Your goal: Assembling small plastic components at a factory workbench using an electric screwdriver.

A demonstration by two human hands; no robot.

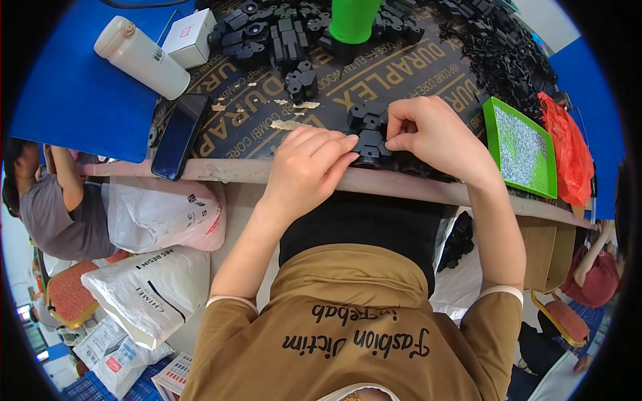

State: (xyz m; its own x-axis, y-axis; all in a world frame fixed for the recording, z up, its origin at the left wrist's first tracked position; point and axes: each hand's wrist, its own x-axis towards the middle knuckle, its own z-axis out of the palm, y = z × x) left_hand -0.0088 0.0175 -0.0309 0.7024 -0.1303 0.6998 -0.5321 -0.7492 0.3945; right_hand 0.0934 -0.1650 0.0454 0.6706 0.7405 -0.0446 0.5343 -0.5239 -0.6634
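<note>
A black plastic part with angular, hexagon-like faces sits close to the table's near edge, between my two hands. My left hand is closed, thumb and fingertips pressed against the part's left side. On the right side, my right hand makes a pinch with thumb and forefinger by the part. Anything between those fingertips is too small or hidden to name. Just beyond lies another black part of similar shape, touching or nearly touching the first.
Black parts are heaped at the back, around a green container. Small black pieces spread at far right. A green tray of small silvery pieces stands beside a red bag. Leftward are a phone and white flask.
</note>
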